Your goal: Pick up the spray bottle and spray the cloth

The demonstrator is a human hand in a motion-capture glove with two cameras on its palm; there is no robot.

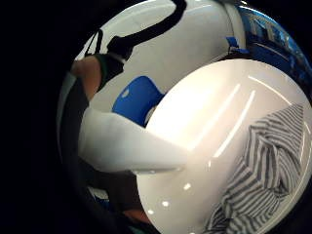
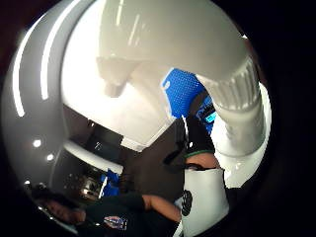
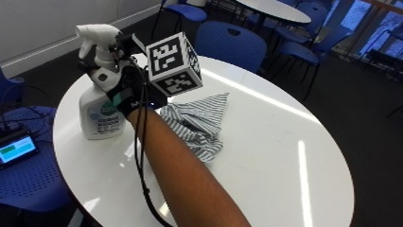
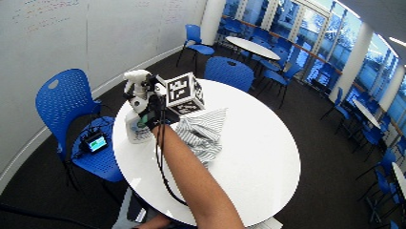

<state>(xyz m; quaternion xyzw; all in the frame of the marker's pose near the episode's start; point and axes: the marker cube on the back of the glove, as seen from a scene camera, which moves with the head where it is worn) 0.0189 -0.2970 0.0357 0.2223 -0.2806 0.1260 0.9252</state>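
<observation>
My gloved right hand (image 3: pixel 129 87) is wrapped around the neck of a white spray bottle (image 3: pixel 100 101), fingers curled just below its trigger head. The bottle stands upright, its base seemingly on the round white tabletop (image 3: pixel 271 142), though I cannot tell whether it is touching. A crumpled grey-and-white striped cloth (image 3: pixel 198 120) lies on the tabletop just beside my hand, on the side away from the bottle, under my forearm. In the thumb-side palm view the bottle's ribbed collar (image 2: pixel 237 91) sits close against my palm. A blue chair (image 3: pixel 230 45) stands beyond the tabletop.

Blue chairs (image 3: pixel 230 42) around white table (image 3: pixel 302 156)
</observation>
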